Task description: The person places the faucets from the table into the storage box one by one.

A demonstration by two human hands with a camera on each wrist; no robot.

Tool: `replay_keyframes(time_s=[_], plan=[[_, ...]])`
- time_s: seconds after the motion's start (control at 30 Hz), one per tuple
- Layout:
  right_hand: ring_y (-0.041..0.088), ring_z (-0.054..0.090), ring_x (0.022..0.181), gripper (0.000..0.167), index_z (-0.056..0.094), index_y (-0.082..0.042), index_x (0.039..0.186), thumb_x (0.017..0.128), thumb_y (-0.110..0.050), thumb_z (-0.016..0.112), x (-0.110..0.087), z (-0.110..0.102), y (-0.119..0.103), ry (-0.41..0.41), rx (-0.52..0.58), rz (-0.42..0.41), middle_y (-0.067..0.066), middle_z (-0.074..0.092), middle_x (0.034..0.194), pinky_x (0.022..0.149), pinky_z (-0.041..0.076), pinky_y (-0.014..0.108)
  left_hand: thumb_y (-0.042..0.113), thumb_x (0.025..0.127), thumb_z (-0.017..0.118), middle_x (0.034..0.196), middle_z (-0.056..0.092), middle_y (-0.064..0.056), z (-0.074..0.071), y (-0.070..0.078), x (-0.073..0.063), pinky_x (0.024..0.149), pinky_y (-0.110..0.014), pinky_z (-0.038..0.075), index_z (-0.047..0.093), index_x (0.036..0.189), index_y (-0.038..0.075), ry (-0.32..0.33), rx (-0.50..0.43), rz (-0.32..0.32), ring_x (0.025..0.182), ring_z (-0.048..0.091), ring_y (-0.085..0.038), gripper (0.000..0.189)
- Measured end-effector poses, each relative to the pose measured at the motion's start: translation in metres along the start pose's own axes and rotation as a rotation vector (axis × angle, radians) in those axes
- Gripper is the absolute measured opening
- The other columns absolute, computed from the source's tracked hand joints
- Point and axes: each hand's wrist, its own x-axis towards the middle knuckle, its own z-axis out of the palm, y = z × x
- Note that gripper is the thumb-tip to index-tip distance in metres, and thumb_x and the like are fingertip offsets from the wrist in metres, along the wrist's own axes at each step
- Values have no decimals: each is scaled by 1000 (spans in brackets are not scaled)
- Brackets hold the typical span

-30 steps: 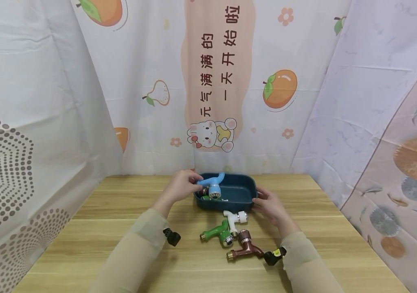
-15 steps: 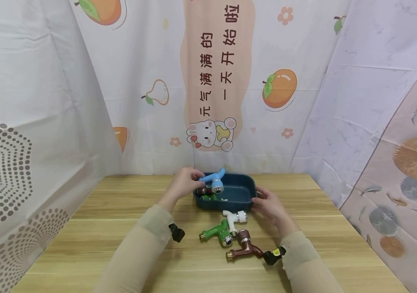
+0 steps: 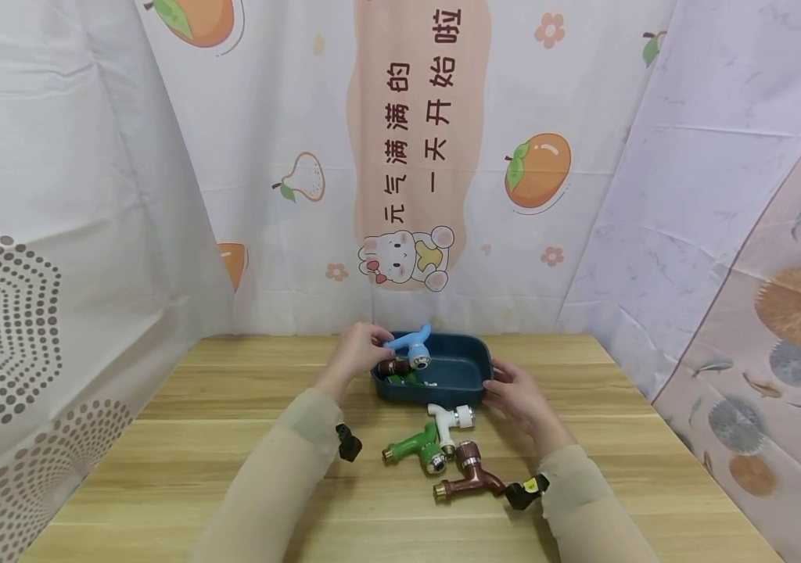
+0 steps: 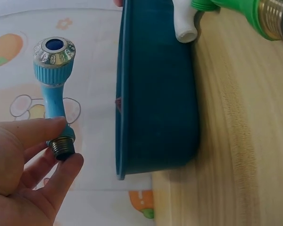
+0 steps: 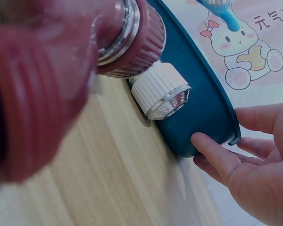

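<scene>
My left hand (image 3: pixel 357 353) pinches a light blue tap (image 3: pixel 411 345) by its threaded end, above the left part of a dark teal plastic tub (image 3: pixel 457 367). In the left wrist view the blue tap (image 4: pixel 54 94) stands apart from the tub's rim, knob away from the fingers. My right hand (image 3: pixel 517 395) grips the tub's right end, fingers and thumb around its corner. Inside the tub's left side lie a brown-red tap (image 3: pixel 393 367) and something green (image 3: pixel 404 379), both partly hidden.
In front of the tub on the wooden table (image 3: pixel 246 453) lie a white tap (image 3: pixel 448 421), a green tap (image 3: pixel 418 447) and a brown-red tap (image 3: pixel 471 475), close together. A printed curtain (image 3: pixel 288 258) hangs behind the table.
My left hand has raised the blue tap slightly and shifted it a little right over the tub, uncovering more of the brown-red tap inside. My right hand stays on the tub.
</scene>
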Motion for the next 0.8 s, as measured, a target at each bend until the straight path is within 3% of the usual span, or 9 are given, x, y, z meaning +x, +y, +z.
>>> replay_keyframes(time_s=[0.37,0.8], plan=[[54,44,131,64,21,7,158,100,11,49,1,1,2,0,-1,-5,39,24,156,103,43,54,10,90,78,93,70,-3,13,-10,8,73,-33,57,79,102,9,19,41,-12,84,64,-18,13],[54,45,130,64,21,9,157,100,11,49,2,-1,3,3,-2,-13,40,24,155,103,43,55,10,92,76,99,70,-5,23,-6,11,78,-37,58,79,105,8,39,78,-44,87,63,-21,14]])
